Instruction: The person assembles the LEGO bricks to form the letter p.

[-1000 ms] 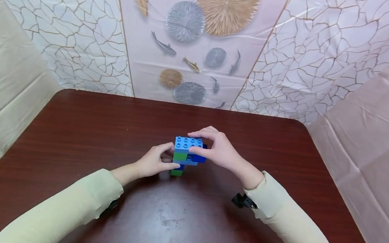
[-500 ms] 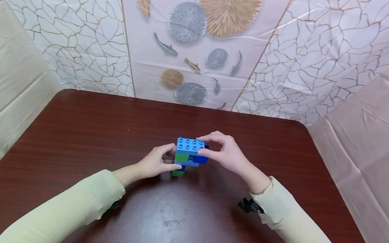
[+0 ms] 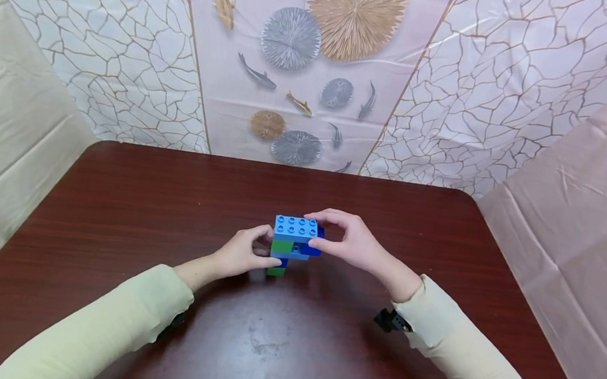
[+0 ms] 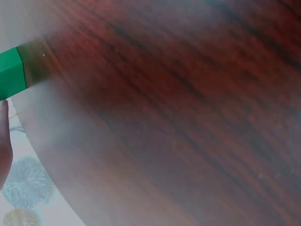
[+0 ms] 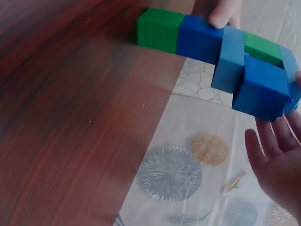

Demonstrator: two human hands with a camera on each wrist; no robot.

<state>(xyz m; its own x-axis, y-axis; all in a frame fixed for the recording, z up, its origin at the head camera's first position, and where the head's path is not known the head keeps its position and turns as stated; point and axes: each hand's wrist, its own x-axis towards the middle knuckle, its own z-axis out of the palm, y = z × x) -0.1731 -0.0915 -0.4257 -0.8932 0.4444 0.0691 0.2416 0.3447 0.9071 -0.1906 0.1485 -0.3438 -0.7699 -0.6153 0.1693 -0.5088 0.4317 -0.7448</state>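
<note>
A stack of toy building bricks stands upright near the table's middle in the head view. Its bottom is a green brick [image 5: 160, 30], below a dark blue brick [image 5: 200, 40] and a light blue brick [image 5: 229, 61]. Above these sit a second green brick [image 3: 282, 246] and a dark blue brick [image 5: 261, 87] that juts right. A light blue brick [image 3: 294, 228] with studs caps the stack. My left hand [image 3: 242, 251] grips the lower part from the left, thumb in front. The right hand [image 3: 356, 240] pinches the cap's right end between thumb and fingers.
The brown table [image 3: 170, 201] surrounds the stack, with a rounded far edge. Patterned cloth [image 3: 303, 79] hangs behind it, and pale cloth walls [image 3: 581, 210] rise at both sides. A black wrist camera [image 3: 392, 321] sits below the right sleeve.
My right hand has slid right along the top light blue brick, uncovering its studs. The left hand keeps its grip, and the stack stands nearly as before.
</note>
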